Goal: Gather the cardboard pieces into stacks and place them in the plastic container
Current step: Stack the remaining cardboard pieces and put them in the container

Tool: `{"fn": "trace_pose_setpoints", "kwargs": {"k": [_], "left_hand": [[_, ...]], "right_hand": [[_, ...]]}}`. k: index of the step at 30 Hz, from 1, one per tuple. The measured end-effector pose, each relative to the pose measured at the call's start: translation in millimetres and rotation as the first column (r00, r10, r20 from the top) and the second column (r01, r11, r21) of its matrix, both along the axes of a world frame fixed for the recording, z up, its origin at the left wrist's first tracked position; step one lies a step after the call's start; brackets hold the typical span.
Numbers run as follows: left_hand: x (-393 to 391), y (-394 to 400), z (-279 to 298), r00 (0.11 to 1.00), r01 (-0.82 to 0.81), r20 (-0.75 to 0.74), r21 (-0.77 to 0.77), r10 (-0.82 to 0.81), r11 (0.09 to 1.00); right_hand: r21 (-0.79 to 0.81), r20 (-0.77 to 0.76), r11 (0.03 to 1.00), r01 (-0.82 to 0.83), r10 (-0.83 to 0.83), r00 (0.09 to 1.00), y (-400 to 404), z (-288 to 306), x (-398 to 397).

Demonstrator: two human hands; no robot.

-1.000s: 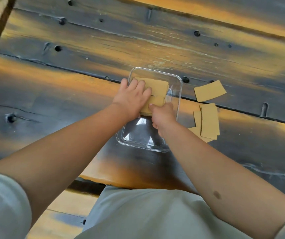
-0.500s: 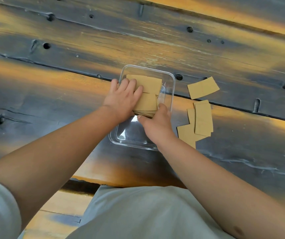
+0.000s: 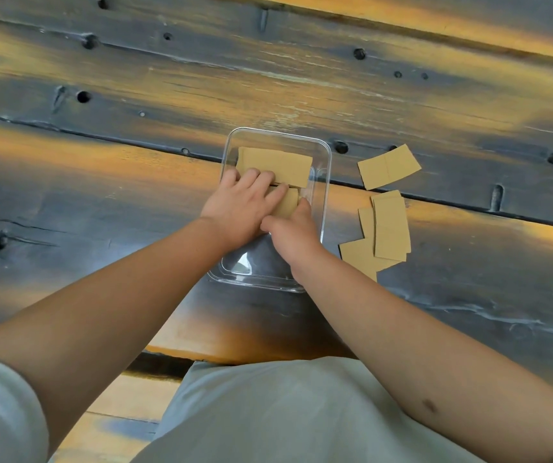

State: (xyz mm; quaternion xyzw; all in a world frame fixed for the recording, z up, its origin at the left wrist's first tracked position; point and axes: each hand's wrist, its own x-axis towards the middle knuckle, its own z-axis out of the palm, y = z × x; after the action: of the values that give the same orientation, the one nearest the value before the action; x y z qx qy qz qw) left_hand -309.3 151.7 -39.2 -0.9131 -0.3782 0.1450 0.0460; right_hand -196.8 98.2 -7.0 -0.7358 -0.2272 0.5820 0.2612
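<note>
A clear plastic container [image 3: 325, 182] sits on the dark wooden table. One stack of tan cardboard pieces [image 3: 278, 167] lies flat in its far end. Just nearer, a second cardboard stack [image 3: 289, 202] is inside the container, mostly covered by my hands. My left hand [image 3: 243, 203] lies on top of it with fingers spread forward. My right hand [image 3: 293, 230] grips its near right edge, thumb on the side. To the right of the container, loose cardboard pieces [image 3: 390, 225] lie overlapped on the table, and a single piece [image 3: 388, 167] lies farther back.
The table [image 3: 101, 182] is made of dark, orange-streaked planks with holes and seams. Its near edge runs just in front of my lap, with lighter boards below at the left.
The stack in my hands has gone lower and slightly forward in the container, close behind the far stack. My right hand has shifted up along its edge.
</note>
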Motion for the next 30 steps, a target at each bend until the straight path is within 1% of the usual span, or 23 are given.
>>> {"fn": "trace_pose_setpoints", "kwargs": {"k": [7, 9, 13, 16, 17, 19, 22, 25, 27, 28, 30], "left_hand": [[3, 3, 1, 0.995, -0.094, 0.040, -0.052, 0.097, 0.994], [4, 4, 2, 0.993, -0.103, 0.057, -0.044, 0.106, 0.994], [2, 1, 3, 0.994, -0.087, 0.057, -0.015, 0.088, 0.996], [3, 0, 4, 0.996, -0.093, 0.012, 0.021, 0.092, 0.995], [3, 1, 5, 0.994, -0.107, -0.005, 0.029, 0.107, 0.994], [5, 2, 5, 0.991, -0.130, -0.021, 0.046, 0.131, 0.990], [6, 1, 3, 0.989, -0.140, -0.033, 0.043, 0.142, 0.989], [6, 2, 1, 0.990, -0.140, -0.019, 0.040, 0.140, 0.989], [6, 2, -1, 0.989, -0.148, -0.012, 0.023, 0.148, 0.989], [7, 2, -1, 0.989, -0.149, -0.015, 0.006, 0.149, 0.989], [6, 0, -1, 0.989, -0.145, -0.018, -0.021, 0.145, 0.989]], "right_hand": [[0.033, -0.043, 0.999, 0.001, 0.000, 0.999, 3, -2, 6], [0.050, -0.064, 0.999, 0.018, -0.015, 0.998, 5, 0, 8], [0.126, -0.168, 0.973, 0.195, -0.172, 0.971, 18, 2, 15], [0.106, -0.206, 0.961, 0.255, -0.230, 0.951, 37, 3, 20], [0.101, -0.192, 0.964, 0.246, -0.224, 0.956, 41, 0, 21], [0.077, -0.147, 0.983, 0.164, -0.151, 0.978, 46, -3, 20], [0.025, -0.130, 0.998, 0.065, -0.061, 0.990, 46, -5, 20], [0.023, -0.136, 0.998, 0.059, -0.055, 0.989, 47, 0, 21], [0.011, -0.092, 0.999, 0.040, -0.038, 0.995, 47, 11, 19], [0.016, -0.089, 1.000, 0.017, -0.015, 0.996, 45, 20, 19], [0.121, -0.101, 0.991, -0.048, 0.060, 0.993, 38, 38, 20]]}}
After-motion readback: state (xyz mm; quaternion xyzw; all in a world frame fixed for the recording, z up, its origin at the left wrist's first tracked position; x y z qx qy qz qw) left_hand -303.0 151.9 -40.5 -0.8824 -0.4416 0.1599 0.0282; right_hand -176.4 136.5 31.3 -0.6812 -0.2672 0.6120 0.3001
